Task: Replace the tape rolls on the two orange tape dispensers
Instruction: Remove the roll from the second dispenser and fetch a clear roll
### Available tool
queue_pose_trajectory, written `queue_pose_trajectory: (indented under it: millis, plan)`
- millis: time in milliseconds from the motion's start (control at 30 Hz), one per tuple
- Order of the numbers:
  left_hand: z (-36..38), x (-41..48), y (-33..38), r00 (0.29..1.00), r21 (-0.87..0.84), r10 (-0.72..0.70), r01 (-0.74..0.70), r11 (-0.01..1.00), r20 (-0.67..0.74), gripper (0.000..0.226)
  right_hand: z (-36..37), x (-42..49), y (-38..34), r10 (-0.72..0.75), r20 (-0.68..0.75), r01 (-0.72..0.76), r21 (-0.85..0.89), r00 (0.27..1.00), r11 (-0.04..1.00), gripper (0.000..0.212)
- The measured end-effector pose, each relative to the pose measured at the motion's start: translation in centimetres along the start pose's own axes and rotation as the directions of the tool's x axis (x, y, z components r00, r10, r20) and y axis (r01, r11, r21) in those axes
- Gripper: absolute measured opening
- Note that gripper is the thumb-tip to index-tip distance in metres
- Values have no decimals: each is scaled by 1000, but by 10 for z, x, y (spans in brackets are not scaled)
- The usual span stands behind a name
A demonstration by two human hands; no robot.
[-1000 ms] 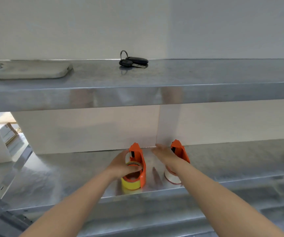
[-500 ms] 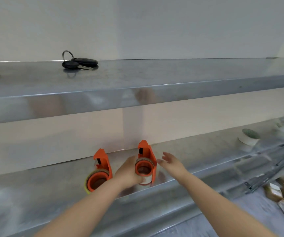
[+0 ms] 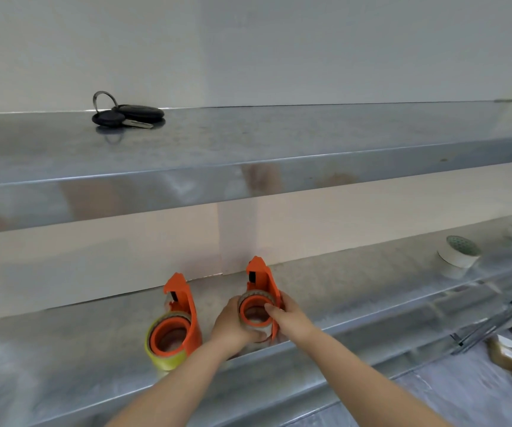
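Status, taking the right dispenser (image 3: 259, 291) as reference and reading left to right: up and far left of it, a bunch of keys (image 3: 127, 114) on the upper shelf (image 3: 310, 140), not part of the job. Just left of it on the same lower shelf (image 3: 356, 291) stands the left dispenser (image 3: 180, 318), upright, nobody touching it, carrying a yellowish tape roll (image 3: 164, 349) that looks fairly full; can't tell whether that one is the old roll or a fresh one. The left hand (image 3: 233, 326) is closed around the left and lower side of the right dispenser's roll (image 3: 253, 309), which looks thin. The right hand (image 3: 288, 314) wraps the dispenser's orange body from the right, fingers (image 3: 271, 309) pressed on the hub rim. My read: early stage, roll still seated on the hub, about to be pulled off. Far right of it, a white roll (image 3: 458, 252) lies on the shelf, likely a spare. Left to do: strip this roll, fit a new one, then check or repeat on the left unit.
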State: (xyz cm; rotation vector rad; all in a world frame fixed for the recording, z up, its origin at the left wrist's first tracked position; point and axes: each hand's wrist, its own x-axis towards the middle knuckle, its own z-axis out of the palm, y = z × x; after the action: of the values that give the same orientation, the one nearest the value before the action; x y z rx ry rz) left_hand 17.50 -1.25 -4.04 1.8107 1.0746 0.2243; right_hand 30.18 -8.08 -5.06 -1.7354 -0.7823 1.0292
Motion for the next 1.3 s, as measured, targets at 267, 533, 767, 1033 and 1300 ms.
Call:
queue_pose_trajectory:
  millis: [267,533,767,1033,1300]
  plan:
    - [-12,0,5,998,-9,59,-59,998,-32,77,1,1,1,-18,11,19,-40,1000,999,38]
    - [-13,-3,7,995,-55,76,-79,995,-61,77,1,0,-3,3,-7,-3,-75,1000,997,37]
    - [-12,-6,1,996,-78,64,-68,995,-55,77,-3,0,-5,1,-5,-1,-64,1000,998,34]
    - [-24,-1,0,990,-170,121,-132,977,-78,79,1,0,-11,1,-1,-1,-57,1000,998,38]
    - [-45,-6,19,984,-204,159,-174,963,-85,84,-1,-7,-41,-114,-6,113,-93,993,989,37]
